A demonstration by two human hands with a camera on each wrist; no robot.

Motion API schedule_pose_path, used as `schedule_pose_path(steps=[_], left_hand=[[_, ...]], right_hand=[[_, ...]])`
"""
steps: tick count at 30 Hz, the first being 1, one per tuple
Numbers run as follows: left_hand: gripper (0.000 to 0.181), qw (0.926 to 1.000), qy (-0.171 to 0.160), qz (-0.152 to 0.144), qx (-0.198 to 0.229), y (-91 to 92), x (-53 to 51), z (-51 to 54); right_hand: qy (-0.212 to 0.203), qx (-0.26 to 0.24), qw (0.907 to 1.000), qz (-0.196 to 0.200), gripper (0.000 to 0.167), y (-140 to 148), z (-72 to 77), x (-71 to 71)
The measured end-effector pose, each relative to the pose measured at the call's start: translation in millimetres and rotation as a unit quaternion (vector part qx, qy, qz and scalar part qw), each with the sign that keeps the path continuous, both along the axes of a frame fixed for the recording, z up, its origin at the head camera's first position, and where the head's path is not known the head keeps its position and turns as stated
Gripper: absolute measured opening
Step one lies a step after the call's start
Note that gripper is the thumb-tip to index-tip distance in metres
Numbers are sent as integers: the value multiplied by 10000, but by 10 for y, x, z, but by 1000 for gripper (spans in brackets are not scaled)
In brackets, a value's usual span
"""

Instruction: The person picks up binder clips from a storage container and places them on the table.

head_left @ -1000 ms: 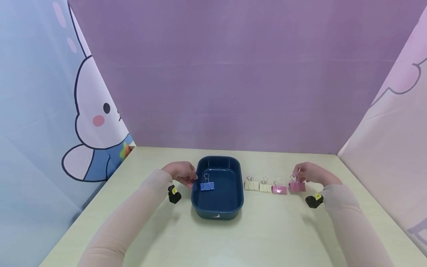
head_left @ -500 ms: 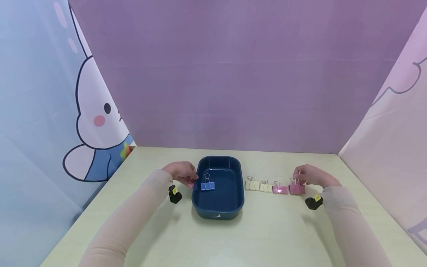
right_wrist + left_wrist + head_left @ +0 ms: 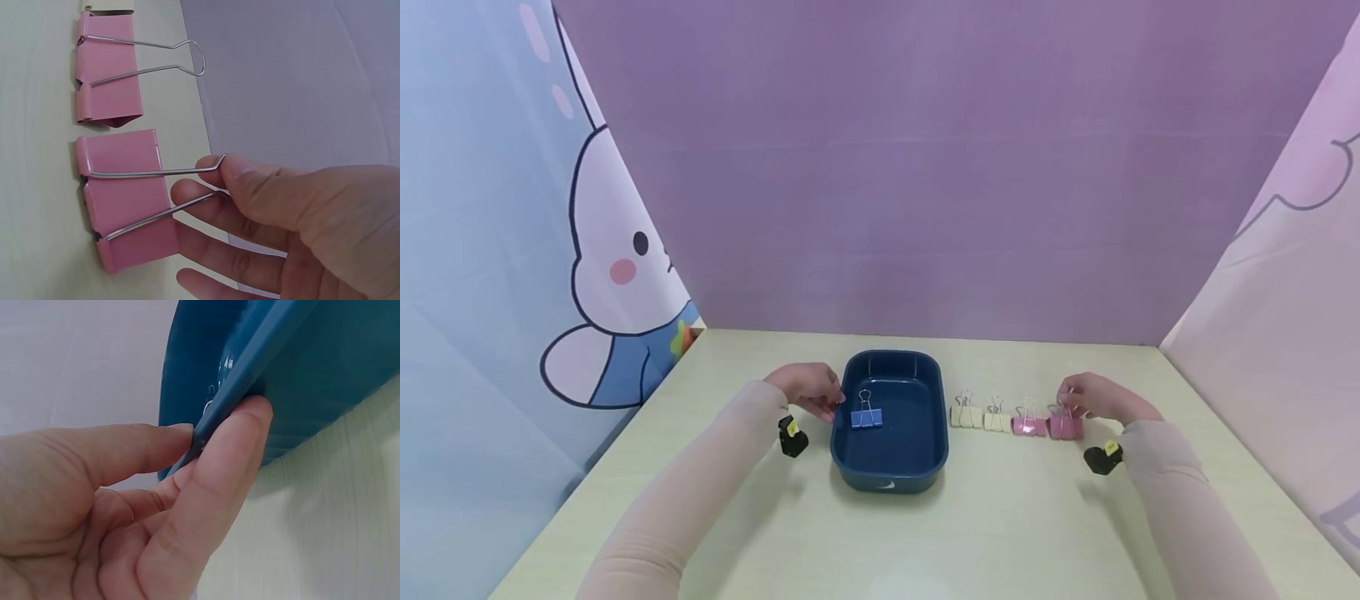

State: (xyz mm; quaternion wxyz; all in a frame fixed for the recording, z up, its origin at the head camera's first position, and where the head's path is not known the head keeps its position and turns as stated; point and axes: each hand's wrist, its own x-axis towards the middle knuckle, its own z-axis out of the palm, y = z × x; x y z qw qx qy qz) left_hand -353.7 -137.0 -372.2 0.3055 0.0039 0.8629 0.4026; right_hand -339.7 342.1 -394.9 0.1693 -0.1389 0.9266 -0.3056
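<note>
At the left rim of a dark blue tray [image 3: 889, 482], my left hand [image 3: 808, 388] pinches the edge between thumb and fingers; the left wrist view shows the rim [image 3: 234, 394] in that pinch. One blue binder clip [image 3: 867, 417] lies inside the tray. My right hand [image 3: 1101, 395] holds the wire handle of the rightmost pink binder clip [image 3: 128, 206] between thumb and fingers. That clip stands on the table at the end of a row. Beside it is another pink binder clip [image 3: 1029, 427], then two cream binder clips, one in the middle [image 3: 997, 422] and one nearest the tray [image 3: 966, 417].
The pale wooden table [image 3: 895, 542] meets a purple backdrop [image 3: 917, 183] at its far edge. Printed cloth hangs on the left [image 3: 467, 250] and right [image 3: 1292, 317]. A black wrist camera [image 3: 1102, 457] sits below my right wrist.
My right hand has shifted slightly left and toward me, and the rightmost pink clip has come closer to its pink neighbour. My left hand and the tray have stayed put.
</note>
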Motion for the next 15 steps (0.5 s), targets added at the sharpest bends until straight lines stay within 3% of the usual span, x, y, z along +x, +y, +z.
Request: schedule_pose_path(steps=[7,11,15], left_hand=[[22,10000,0,-19,-40,11,7,7],[23,10000,26,-22,-43,9,4,8],[23,10000,26,-6,-35,9,-5,5]], right_hand=[[-185,-50,9998,-103,20,-5,6,7],[-186,38,9998,-47,38,-14,47,3],[107,226,9997,41,59,-42,90,-13]])
